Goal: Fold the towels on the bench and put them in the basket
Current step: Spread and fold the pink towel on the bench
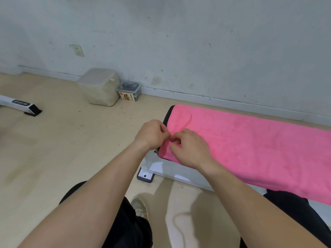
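Observation:
A pink towel [250, 145] lies spread flat along the black-padded bench [169, 113], covering most of its top and running off the right edge of the view. My left hand [152, 134] and my right hand [189, 149] meet at the towel's near left corner. Both pinch the towel's edge there with fingers curled. The bench's white frame [179, 171] shows below the towel. No basket is in view.
A beige lidded box [99, 86] and a small clear box of items [129, 91] stand against the wall on the wooden floor. A white bar with a black foot [23, 105] lies at far left. My dark-trousered legs and one shoe [140, 207] are below.

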A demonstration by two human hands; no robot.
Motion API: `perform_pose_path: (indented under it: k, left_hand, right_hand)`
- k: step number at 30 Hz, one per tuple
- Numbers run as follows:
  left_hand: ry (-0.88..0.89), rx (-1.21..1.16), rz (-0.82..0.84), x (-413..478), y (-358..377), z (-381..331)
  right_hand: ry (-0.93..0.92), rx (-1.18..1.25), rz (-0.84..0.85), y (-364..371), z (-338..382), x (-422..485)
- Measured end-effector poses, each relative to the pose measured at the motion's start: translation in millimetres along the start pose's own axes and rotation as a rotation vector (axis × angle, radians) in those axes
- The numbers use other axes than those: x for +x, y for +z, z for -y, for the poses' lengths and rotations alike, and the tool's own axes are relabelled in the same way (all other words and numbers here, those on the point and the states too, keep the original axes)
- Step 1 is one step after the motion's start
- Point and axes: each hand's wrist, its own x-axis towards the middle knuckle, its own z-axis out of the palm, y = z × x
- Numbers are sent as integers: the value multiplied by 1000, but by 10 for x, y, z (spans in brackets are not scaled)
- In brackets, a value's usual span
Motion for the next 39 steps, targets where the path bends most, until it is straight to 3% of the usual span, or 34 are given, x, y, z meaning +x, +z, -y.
perform_pose_path:
  k: [8,13,18,22,25,32,39]
  left_hand:
    - [-7,-259,39,48,-52,-10]
    - [-43,-140,-78,312,-70,19]
    - [-7,51,-74,879,-6,-187]
    - [-96,253,1,1393,208,-304]
    - [-62,194,72,1642,286,-328]
    - [34,83,-141,1715,94,-359]
    - [21,95,-261,1630,-397,-256]
  right_hand:
    - [126,-38,-52,92,141,50]
    - [156,59,-62,54,96,62]
    - [141,103,-53,29,64,58]
    - [130,98,-39,51,15,75]
    - [124,120,-35,73,3,119]
    - [42,160,-37,204,148,242]
    - [-55,556,-32,201,510,248]
